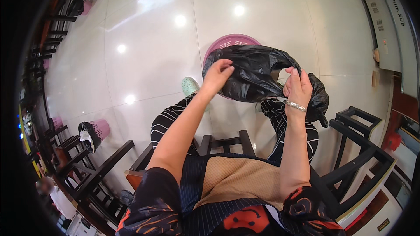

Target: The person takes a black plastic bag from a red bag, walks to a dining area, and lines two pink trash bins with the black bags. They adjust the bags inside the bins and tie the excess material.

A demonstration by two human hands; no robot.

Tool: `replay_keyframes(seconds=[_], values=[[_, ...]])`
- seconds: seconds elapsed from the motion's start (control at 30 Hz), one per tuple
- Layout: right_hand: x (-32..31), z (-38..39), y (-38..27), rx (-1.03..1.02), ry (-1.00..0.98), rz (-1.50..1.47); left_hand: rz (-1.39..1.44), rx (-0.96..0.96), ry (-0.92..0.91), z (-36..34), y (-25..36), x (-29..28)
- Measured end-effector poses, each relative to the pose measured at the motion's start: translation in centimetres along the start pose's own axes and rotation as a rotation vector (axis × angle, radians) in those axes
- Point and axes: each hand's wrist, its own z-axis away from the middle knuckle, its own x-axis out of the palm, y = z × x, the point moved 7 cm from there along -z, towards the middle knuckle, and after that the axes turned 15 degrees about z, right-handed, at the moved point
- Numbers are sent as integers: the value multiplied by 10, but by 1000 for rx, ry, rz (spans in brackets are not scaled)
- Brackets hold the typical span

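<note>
A black plastic garbage bag point(251, 72) is stretched sideways between my two hands, in front of my knees. My left hand point(216, 78) is at its left end, fingers curled in against the film. At the other end, my right hand point(299, 86), with a silver bracelet on the wrist, pinches the bag's edge beside a gap in the film. Behind and below the bag stands a round pink plastic wastebasket point(234, 40), mostly covered by it. A bunched black bag point(318, 98) hangs beside my right wrist; whether it joins the stretched one I cannot tell.
Dark stools point(363, 146) stand close on my right, and more dark wooden furniture point(105, 168) on my left. A pink wastebasket point(99, 129) lined with black film is at the left. A grey cabinet point(380, 22) stands at the far right on the glossy tiled floor point(148, 52).
</note>
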Motion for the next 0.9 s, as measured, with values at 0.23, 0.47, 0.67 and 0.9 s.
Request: replay_keyframes(seconds=[0.23, 0.47, 0.67, 0.9], values=[[25, -6, 22, 115, -45, 36, 379, -261, -175, -17, -110, 23], [60, -19, 106, -54, -148, 575, -45, -19, 350, -31, -61, 1], [80, -27, 128, 80, -315, 274, -68, -380, -123, -2, -1, 36], [62, -38, 111, 218, -403, 47, 414, -172, 60, -14, 23, 15]])
